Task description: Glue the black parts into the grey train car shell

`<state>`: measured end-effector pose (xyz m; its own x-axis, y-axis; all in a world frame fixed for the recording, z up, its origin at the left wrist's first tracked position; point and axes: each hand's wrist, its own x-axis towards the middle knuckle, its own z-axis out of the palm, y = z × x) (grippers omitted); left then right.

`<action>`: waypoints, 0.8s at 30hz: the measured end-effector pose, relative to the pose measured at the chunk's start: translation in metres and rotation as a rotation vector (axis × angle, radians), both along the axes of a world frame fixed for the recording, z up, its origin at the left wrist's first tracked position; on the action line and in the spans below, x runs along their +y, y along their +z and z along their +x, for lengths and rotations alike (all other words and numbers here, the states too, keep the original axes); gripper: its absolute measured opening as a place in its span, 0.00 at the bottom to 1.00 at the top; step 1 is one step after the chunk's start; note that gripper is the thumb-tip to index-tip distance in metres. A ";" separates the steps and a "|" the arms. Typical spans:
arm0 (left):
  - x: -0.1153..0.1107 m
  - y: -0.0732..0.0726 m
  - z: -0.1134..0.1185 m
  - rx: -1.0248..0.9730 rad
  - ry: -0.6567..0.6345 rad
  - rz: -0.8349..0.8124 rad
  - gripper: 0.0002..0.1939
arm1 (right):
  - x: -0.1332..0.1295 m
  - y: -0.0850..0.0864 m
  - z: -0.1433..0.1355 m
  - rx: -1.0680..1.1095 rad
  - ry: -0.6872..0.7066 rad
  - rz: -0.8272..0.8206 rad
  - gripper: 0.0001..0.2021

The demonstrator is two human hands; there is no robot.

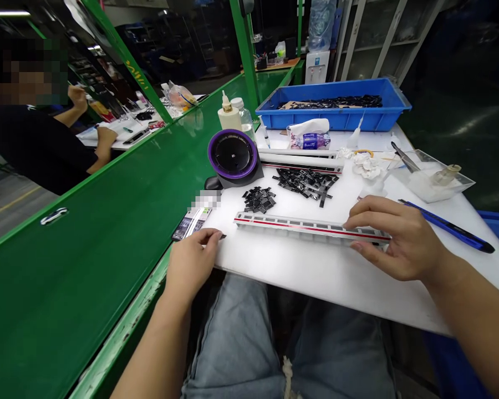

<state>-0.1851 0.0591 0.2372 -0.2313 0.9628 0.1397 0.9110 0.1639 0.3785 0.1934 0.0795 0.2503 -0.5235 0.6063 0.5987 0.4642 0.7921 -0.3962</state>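
Note:
A long white strip with a red line and a row of dark windows (pixel 291 225) lies across the white table. My right hand (pixel 388 238) is at its right end, thumb on the near side and fingers on the far side, gripping it. Near the table's left front edge, my left hand (pixel 197 252) pinches a small dark piece (pixel 222 236) between thumb and finger, apart from the strip. Behind the strip are a small pile of black pieces (pixel 259 199) and a larger pile of black pieces (pixel 307 183).
A purple-rimmed round device (pixel 233 157) stands behind the small pile, a phone (pixel 191 223) by my left hand. At right lie a blue knife (pixel 453 227) and a clear tray (pixel 449 191). A blue bin (pixel 332 119) is at the back. Another person (pixel 29 138) sits beyond the green partition (pixel 108 221).

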 end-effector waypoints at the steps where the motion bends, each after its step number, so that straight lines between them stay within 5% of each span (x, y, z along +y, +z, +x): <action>1: 0.002 0.000 -0.003 -0.086 0.028 -0.001 0.17 | 0.000 -0.001 -0.001 -0.013 0.009 -0.007 0.10; 10: 0.002 0.000 0.006 -0.728 0.090 0.152 0.17 | 0.003 -0.013 -0.007 -0.292 -0.023 -0.174 0.20; 15: 0.003 -0.006 0.005 -0.856 0.041 0.158 0.18 | 0.005 -0.018 -0.008 -0.289 -0.037 -0.164 0.17; 20: -0.002 -0.012 0.007 -0.568 -0.023 0.286 0.15 | 0.007 -0.019 -0.011 -0.294 -0.063 -0.138 0.16; 24: 0.003 -0.025 0.001 0.042 -0.355 0.473 0.11 | 0.007 -0.019 -0.011 -0.289 -0.062 -0.164 0.15</action>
